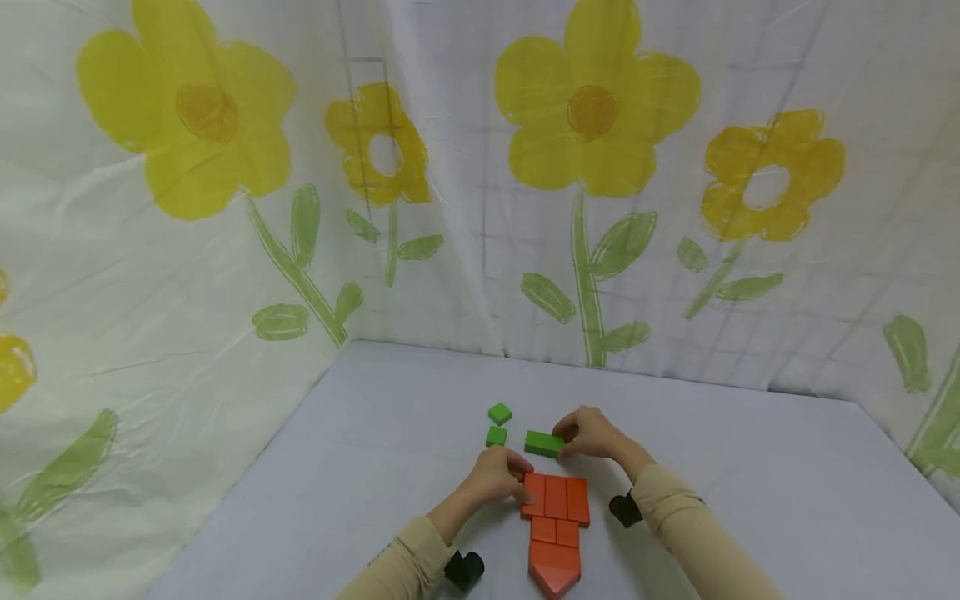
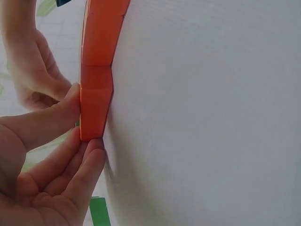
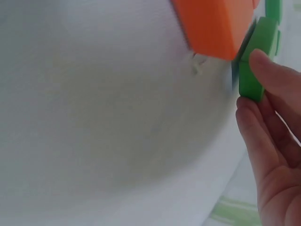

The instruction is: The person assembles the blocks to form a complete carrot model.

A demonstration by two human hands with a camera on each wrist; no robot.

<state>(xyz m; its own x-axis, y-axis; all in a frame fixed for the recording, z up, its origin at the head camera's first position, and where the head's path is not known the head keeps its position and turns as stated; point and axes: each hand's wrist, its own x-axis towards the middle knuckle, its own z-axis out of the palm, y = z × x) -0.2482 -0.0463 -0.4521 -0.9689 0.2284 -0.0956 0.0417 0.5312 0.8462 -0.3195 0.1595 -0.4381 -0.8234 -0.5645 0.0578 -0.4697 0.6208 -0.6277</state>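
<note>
Several orange-red blocks lie joined in a flat shape on the table, with a pointed block at the near end. My left hand pinches the far left orange block, thumb on its top and fingers against its side. Just beyond the shape, my right hand pinches a green rectangular block at its right end. The right wrist view shows a seam across this green piece; I cannot tell whether it is two blocks. An orange block is close beside it.
Left of the held green piece lie two small green blocks, one square and one turned like a diamond. Pale cloth covers the table. A white curtain with yellow flowers hangs behind and at the left.
</note>
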